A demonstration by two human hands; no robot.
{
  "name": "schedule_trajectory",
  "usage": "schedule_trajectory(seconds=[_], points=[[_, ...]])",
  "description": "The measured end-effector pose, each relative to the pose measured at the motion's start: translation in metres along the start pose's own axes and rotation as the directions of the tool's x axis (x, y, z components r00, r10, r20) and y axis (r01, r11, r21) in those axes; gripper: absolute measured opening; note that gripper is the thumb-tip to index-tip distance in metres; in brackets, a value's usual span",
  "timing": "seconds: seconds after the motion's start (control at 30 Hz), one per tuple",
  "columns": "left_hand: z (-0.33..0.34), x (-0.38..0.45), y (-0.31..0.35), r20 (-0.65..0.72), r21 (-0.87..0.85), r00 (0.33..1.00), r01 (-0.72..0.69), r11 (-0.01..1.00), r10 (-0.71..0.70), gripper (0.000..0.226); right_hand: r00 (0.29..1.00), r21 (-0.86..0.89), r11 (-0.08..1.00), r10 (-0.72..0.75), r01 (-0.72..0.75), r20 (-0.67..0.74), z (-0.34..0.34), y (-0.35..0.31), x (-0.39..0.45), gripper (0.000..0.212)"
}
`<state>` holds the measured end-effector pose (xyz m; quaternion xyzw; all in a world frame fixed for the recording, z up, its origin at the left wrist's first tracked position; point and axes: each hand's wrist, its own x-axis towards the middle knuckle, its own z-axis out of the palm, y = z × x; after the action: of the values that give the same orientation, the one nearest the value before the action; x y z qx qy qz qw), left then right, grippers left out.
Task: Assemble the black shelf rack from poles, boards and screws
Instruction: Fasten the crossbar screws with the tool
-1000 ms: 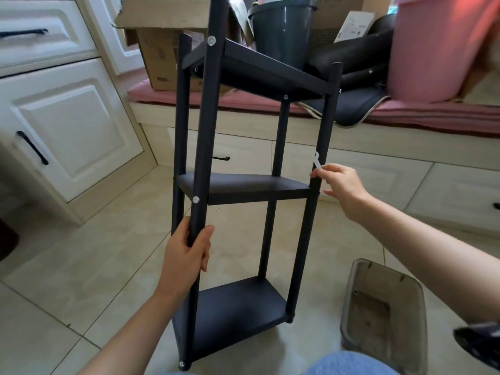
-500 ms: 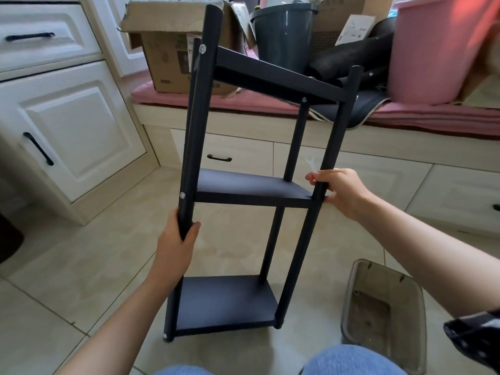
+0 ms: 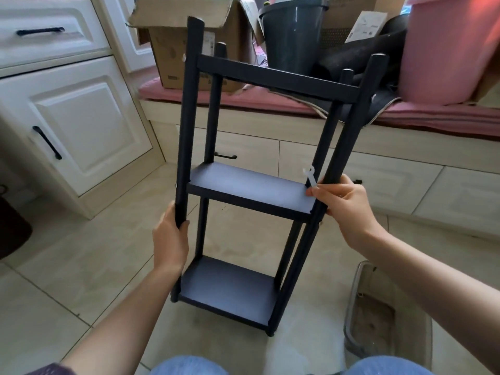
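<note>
- Head view: I am holding the black shelf rack point(image 3: 254, 185) upright on the tiled floor point(image 3: 81, 266), right in front of my knees, with all three boards and four poles in place.
- My left hand point(image 3: 170, 239) is wrapping round the front left pole point(image 3: 186, 125) just below the middle board point(image 3: 251, 189), fingers curled about it.
- My right hand point(image 3: 343, 201) is gripping the front right pole point(image 3: 343, 152) at the level of that board, while also pinching a small white wrench point(image 3: 310, 178) between thumb and fingertips.
- Judgement: I am checking the frame for squareness; the top appears to be leaning to the right, so I should be pressing both poles evenly and testing each joint for wobble.
- Advice: I should be keeping the feet flat on the floor before any last tightening.
- A clear plastic tub point(image 3: 378, 318) is standing near my right knee, well apart from the rack.
</note>
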<state>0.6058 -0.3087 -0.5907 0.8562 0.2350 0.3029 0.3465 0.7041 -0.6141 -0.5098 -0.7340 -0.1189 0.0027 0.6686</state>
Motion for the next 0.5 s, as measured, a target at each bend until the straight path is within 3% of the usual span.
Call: schedule_trajectory(seconds=[0.4,0.5], points=[[0.031,-0.002,-0.011,0.083,-0.002,0.989,0.12,0.993,-0.119,0.042,0.993,-0.1,0.988,-0.118,0.116,-0.007,0.007,-0.01,-0.017,0.019],[0.023,0.009,-0.011,0.153,0.038,0.972,0.173,0.984,-0.177,0.05,0.977,-0.195,0.957,-0.213,0.215,0.028,0.014,-0.017,-0.025,0.018]])
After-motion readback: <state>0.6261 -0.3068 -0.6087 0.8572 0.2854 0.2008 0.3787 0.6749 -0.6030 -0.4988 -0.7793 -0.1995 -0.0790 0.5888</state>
